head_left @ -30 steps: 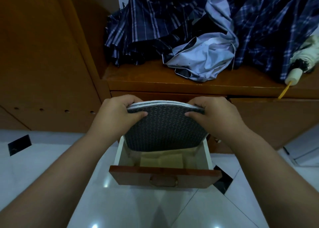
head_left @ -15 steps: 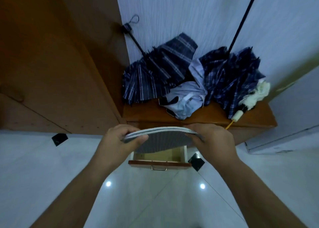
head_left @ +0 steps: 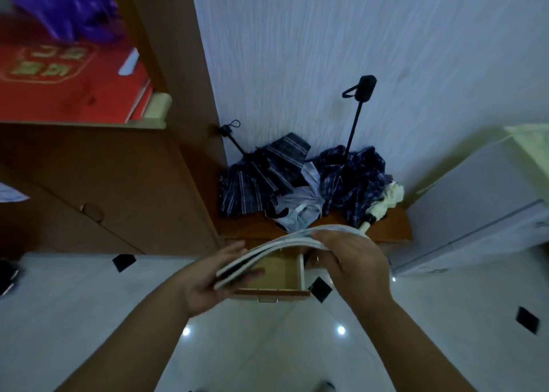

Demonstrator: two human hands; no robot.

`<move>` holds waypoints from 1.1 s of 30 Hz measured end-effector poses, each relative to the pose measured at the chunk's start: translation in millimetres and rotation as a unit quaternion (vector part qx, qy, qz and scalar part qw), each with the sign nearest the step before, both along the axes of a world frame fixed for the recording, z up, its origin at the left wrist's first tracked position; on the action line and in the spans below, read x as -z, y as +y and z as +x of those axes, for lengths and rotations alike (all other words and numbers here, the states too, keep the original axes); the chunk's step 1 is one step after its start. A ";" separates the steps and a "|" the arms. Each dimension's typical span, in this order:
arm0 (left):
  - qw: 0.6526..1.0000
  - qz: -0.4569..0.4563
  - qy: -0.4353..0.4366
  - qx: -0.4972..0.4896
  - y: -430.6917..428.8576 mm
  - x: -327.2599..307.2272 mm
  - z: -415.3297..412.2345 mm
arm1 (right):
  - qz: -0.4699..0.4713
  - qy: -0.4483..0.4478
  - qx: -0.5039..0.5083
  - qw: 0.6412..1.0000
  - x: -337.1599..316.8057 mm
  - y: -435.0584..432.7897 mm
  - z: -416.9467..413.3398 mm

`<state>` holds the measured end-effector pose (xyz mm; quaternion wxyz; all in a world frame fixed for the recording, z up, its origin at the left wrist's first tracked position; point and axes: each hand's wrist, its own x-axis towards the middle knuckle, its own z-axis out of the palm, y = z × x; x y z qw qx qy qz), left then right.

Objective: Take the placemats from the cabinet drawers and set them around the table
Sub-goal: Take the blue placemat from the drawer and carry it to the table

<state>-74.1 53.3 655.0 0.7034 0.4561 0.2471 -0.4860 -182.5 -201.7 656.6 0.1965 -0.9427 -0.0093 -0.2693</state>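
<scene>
Two bare forearms reach forward over a glossy white tiled floor [head_left: 267, 347]. Between them hangs a stack of placemats [head_left: 267, 250], held in the air and bowed into an arch. The left hand [head_left: 214, 276] pinches the stack's lower end between thumb and fingers. The right hand [head_left: 347, 258] grips the higher end, fingers curled over its edge.

The bend suggests the mats are light, thin and floppy, and loose layers could slide apart. Holding both ends, or one flat palm underneath, seems safest.

Directly beneath the hands an open drawer [head_left: 271, 293] juts out from a low wooden cabinet [head_left: 395, 231] and could catch a shin. Beyond the hands, folded plaid umbrellas [head_left: 267, 181] are heaped on the cabinet top. Left of the left hand stands a taller cabinet [head_left: 118, 198] with a red box [head_left: 68, 80] on top. No table is in view.
</scene>
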 end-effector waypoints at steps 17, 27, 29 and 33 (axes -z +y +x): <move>0.925 -0.072 -0.359 0.100 -2.2 -137.2 24.8 | 0.702 0.330 -0.039 0.630 -59.9 -4.8 9.9; 0.891 0.018 -0.446 0.080 90.1 -166.9 68.5 | 0.675 0.239 -0.075 0.694 -100.1 15.1 58.4; 0.866 0.067 -0.490 0.073 102.0 -160.2 73.7 | 0.598 0.223 -0.075 0.766 -113.3 25.2 64.1; 0.838 0.097 -0.529 0.089 121.8 -141.9 80.7 | 0.483 0.189 -0.087 0.850 -130.2 40.7 72.3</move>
